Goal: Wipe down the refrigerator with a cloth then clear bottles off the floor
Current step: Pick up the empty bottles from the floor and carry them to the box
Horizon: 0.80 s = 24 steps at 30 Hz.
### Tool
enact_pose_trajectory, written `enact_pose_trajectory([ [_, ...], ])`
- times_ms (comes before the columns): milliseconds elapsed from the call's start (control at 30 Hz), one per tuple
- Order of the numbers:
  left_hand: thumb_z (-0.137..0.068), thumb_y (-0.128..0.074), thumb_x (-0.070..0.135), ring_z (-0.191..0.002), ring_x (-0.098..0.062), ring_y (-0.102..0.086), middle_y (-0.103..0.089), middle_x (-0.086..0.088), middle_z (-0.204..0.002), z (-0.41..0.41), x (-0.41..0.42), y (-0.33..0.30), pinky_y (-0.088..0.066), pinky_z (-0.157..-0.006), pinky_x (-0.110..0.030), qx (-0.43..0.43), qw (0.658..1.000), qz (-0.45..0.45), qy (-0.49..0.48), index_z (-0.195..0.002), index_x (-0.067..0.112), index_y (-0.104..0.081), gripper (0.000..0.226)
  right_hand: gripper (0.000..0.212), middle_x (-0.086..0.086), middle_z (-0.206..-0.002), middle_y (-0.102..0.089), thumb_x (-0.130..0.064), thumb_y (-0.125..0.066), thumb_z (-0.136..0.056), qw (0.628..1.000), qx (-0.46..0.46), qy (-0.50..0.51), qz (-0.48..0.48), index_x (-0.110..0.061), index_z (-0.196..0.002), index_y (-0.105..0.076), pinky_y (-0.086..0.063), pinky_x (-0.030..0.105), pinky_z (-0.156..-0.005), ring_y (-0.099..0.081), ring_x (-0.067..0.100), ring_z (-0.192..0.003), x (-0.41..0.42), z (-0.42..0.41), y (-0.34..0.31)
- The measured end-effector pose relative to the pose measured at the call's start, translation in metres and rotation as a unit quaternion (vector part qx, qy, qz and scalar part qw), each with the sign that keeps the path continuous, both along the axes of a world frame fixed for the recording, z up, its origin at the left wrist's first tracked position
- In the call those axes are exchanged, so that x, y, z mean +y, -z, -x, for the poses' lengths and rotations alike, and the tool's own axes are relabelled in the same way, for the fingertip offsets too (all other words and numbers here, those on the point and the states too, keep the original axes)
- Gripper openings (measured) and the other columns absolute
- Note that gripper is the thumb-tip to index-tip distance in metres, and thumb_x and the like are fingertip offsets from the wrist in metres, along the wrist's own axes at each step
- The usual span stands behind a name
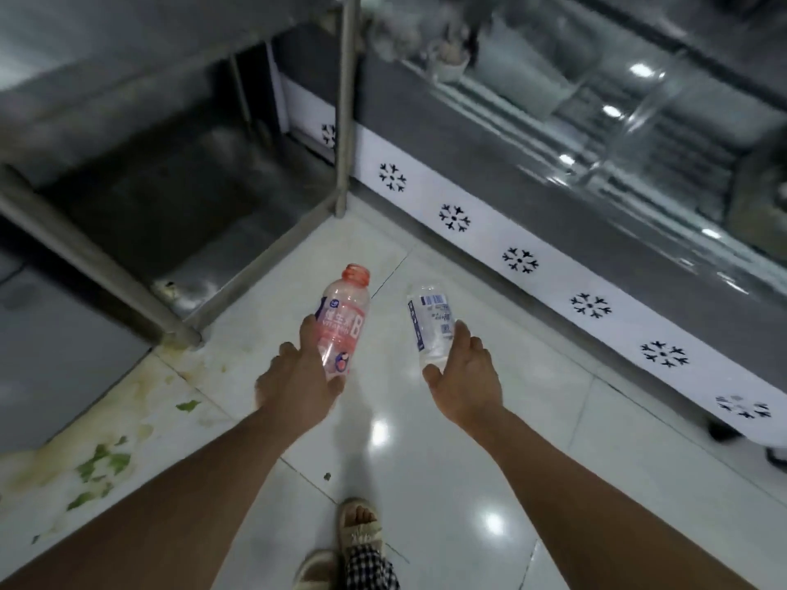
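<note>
We hold a bottle in each hand above the glossy white tiled floor. Our left hand has its grip wrapped round the lower body of a clear plastic bottle with a pink label and an uncapped pink neck; the thumb lies along its left side and the neck points up and away from us. Our right hand grips the base of a colourless clear plastic bottle with a white and blue label showing a barcode, thumb on its left, fingers curled round its right. The two bottles are held side by side, close but apart, both clear of the floor.

To the right runs the refrigerated display case with a glass front, its white base panel cut with dark snowflake-shaped vents. To the left stands a stainless-steel worktop frame with a low steel shelf under it. Green vegetable scraps and yellowish stains lie on the tiles at lower left. Below our arms we see a foot in a beige open-toed sandal and a checked trouser leg.
</note>
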State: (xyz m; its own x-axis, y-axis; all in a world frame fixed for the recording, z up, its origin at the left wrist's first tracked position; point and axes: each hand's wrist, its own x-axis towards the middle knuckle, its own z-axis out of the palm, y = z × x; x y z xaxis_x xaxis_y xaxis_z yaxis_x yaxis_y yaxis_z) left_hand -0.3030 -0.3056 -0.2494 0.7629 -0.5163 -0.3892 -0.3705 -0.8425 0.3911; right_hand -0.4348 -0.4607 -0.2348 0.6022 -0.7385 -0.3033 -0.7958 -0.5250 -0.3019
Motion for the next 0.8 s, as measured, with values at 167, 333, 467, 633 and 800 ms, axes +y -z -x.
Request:
enact_pose_trajectory([
  [167, -0.082, -0.063, 0.044, -0.096, -0.026, -0.054, -0.049, -0.011, -0.115, 0.027, -0.028, -0.102, -0.042, -0.077, -0.035, -0.015, 0.994, 0.052, 0.092, -0.143, 0.027, -0.001, 0.089, 0.075, 0.014, -0.132, -0.042, -0.031, -0.056, -0.088, 0.995, -0.068, 0.069, 0.033, -0.011, -0.147, -0.015, -0.044, 0.040, -0.088, -0.044, 0.030, -0.115, -0.004, 0.049, -0.109],
  [333, -0.081, -0.063, 0.044, -0.099, -0.030, -0.054, -0.049, -0.013, -0.116, 0.068, -0.066, -0.178, -0.037, -0.074, -0.033, -0.045, 0.982, 0.072, 0.166, -0.143, 0.027, -0.003, 0.088, 0.074, 0.012, -0.139, -0.039, -0.030, -0.055, -0.088, 0.984, -0.092, 0.129, 0.077, -0.012, -0.147, -0.015, -0.043, 0.039, -0.090, -0.042, 0.028, -0.118, -0.006, 0.118, -0.184],
  [467, -0.081, -0.062, 0.045, -0.101, -0.030, -0.054, -0.049, -0.012, -0.118, 0.113, -0.095, -0.218, -0.036, -0.073, -0.032, -0.064, 0.969, 0.087, 0.220, -0.142, 0.028, -0.005, 0.085, 0.076, 0.014, -0.141, -0.036, -0.029, -0.054, -0.088, 0.977, -0.087, 0.174, 0.090, -0.011, -0.148, -0.011, -0.042, 0.038, -0.089, -0.038, 0.030, -0.123, -0.009, 0.183, -0.224],
  [633, -0.079, -0.063, 0.044, -0.099, -0.029, -0.055, -0.052, -0.010, -0.118, 0.198, -0.129, -0.260, -0.042, -0.074, -0.032, -0.065, 0.942, 0.118, 0.306, -0.142, 0.029, -0.007, 0.085, 0.078, 0.014, -0.141, -0.036, -0.029, -0.054, -0.088, 0.960, -0.094, 0.244, 0.102, -0.011, -0.149, -0.009, -0.041, 0.039, -0.094, -0.035, 0.029, -0.126, -0.012, 0.283, -0.257],
  [800, -0.079, -0.063, 0.044, -0.096, -0.030, -0.058, -0.053, -0.011, -0.114, 0.303, -0.161, -0.291, -0.049, -0.079, -0.038, -0.080, 0.919, 0.128, 0.365, -0.141, 0.030, -0.009, 0.084, 0.076, 0.012, -0.134, -0.040, -0.027, -0.055, -0.088, 0.940, -0.105, 0.299, 0.125, -0.013, -0.148, -0.011, -0.042, 0.038, -0.089, -0.037, 0.030, -0.122, -0.021, 0.392, -0.278],
])
